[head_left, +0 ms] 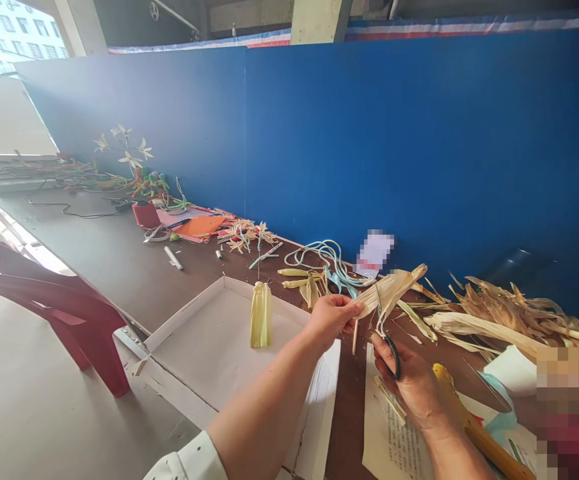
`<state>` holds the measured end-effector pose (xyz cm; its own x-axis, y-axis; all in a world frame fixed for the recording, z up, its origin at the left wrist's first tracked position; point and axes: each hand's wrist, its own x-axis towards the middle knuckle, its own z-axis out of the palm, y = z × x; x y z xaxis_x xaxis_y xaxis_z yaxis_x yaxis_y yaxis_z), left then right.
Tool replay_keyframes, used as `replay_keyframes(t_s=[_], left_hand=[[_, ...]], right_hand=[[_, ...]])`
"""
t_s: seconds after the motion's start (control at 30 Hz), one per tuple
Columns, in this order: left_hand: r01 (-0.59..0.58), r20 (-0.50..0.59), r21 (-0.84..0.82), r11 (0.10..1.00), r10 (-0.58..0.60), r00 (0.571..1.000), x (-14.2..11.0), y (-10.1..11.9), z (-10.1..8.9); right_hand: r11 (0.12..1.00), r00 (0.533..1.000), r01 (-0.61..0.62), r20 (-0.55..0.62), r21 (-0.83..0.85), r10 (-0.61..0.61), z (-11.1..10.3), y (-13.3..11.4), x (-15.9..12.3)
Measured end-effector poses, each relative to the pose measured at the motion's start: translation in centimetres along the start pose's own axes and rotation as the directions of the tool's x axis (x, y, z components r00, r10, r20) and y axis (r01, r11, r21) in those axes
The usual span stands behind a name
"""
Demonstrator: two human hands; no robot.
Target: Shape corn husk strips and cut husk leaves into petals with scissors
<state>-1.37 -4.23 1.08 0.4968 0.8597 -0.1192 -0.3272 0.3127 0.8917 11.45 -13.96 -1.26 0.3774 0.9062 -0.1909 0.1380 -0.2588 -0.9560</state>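
My left hand (330, 319) pinches a dry corn husk strip (392, 288) and holds it up over the brown table (119, 260). My right hand (409, 383) is closed on black-handled scissors (385, 327), whose blades cross the husk. A folded pale yellow husk piece (261, 313) lies in the flat white cardboard tray (204, 353) to the left of my hands. A printed paper sheet (389, 440) lies under my right wrist.
A heap of dry husks (499, 317) lies at the right. Teal cords (324, 257), husk flowers (244, 235), coloured paper (200, 225) and a red cup (145, 215) sit further along. A blue partition (369, 147) backs the table. A red plastic chair (54, 300) stands at the left.
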Motion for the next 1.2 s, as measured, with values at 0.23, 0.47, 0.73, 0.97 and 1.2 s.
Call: replay_keyframes(t_s=[0.23,0.47,0.73,0.97,1.2], left_hand=[[-0.009,0.012,-0.016,1.000,0.009,1.000,0.07,-0.15,-0.05],[0.010,0.034,-0.024,1.000,-0.009,0.999,-0.06,-0.05,-0.05],[0.083,0.030,0.034,0.996,-0.084,0.996,-0.12,0.31,-0.13],[0.106,0.042,0.110,0.988,-0.111,0.993,0.20,-0.14,-0.41],[0.156,0.224,-0.060,0.986,-0.139,0.965,0.31,-0.30,-0.82]], right_hand=[[1.000,0.999,0.001,0.033,0.031,-0.002,-0.41,0.93,0.61],[0.999,0.999,0.002,0.045,0.053,-0.005,-0.36,0.70,0.33],[0.999,1.000,0.026,-0.015,0.043,-0.025,-0.44,0.72,0.47],[0.997,0.996,-0.002,-0.094,0.081,0.009,-0.77,0.75,0.70],[0.991,0.996,-0.029,-0.076,0.132,0.039,-0.49,0.18,0.68]])
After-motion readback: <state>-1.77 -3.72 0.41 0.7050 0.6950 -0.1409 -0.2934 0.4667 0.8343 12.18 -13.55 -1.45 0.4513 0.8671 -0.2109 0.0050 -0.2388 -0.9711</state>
